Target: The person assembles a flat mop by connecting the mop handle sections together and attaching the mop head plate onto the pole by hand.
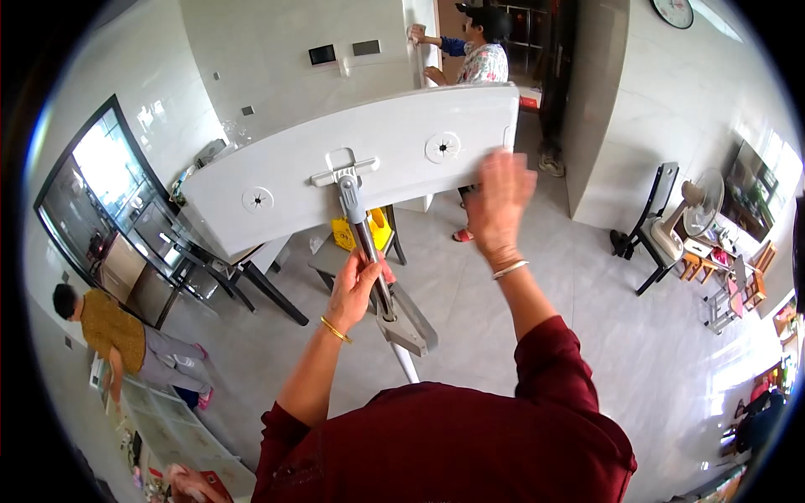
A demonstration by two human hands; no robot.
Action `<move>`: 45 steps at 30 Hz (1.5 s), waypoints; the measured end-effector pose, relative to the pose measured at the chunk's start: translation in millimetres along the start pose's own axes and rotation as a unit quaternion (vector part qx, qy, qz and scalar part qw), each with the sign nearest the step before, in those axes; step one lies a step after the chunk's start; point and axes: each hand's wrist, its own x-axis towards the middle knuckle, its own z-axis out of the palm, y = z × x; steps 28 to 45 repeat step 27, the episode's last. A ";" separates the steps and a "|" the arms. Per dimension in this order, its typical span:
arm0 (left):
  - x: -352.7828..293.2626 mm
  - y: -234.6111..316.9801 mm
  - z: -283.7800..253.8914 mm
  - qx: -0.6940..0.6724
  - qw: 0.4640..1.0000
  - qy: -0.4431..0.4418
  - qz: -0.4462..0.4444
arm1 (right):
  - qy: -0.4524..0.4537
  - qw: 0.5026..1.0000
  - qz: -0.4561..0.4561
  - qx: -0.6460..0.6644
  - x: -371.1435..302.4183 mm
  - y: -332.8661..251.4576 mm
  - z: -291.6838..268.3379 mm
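Note:
A flat mop is raised in front of me, its wide white head (390, 155) turned so that two round slitted cloth holders show. At the head's middle a grey hinge joins it to a metal pole (360, 230). My left hand (354, 293), with a gold-coloured bracelet at the wrist, is closed around the pole below the hinge. Beside the right end of the mop head is my right hand (503, 201), fingers stretched out and blurred by motion. Whether it touches the head's edge I cannot tell. A grey bracket-like piece (407, 323) sits lower on the pole.
Behind the mop stand a dark-legged table (272, 289) and a seat (327, 267) with a yellow item (344, 233). One person (485, 59) is at the far doorway; another (126, 339) leans over a low table (172, 419) at left. A chair (658, 226) and fan (703, 201) are right.

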 end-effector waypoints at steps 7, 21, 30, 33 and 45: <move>1.1 -10.2 -3.7 0.031 0.999 0.027 -0.008 | 0.140 0.981 0.088 0.105 57.1 3.6 -39.1; 12.2 15.6 24.3 0.083 0.996 -0.024 0.015 | 0.222 0.938 0.186 0.191 138.8 36.4 2.1; 9.9 8.2 16.1 0.048 0.998 -0.038 0.003 | 0.189 0.878 0.306 0.316 136.2 60.0 -17.2; 9.9 8.2 16.1 0.048 0.998 -0.038 0.003 | 0.189 0.878 0.306 0.316 136.2 60.0 -17.2; 9.9 8.2 16.1 0.048 0.998 -0.038 0.003 | 0.189 0.878 0.306 0.316 136.2 60.0 -17.2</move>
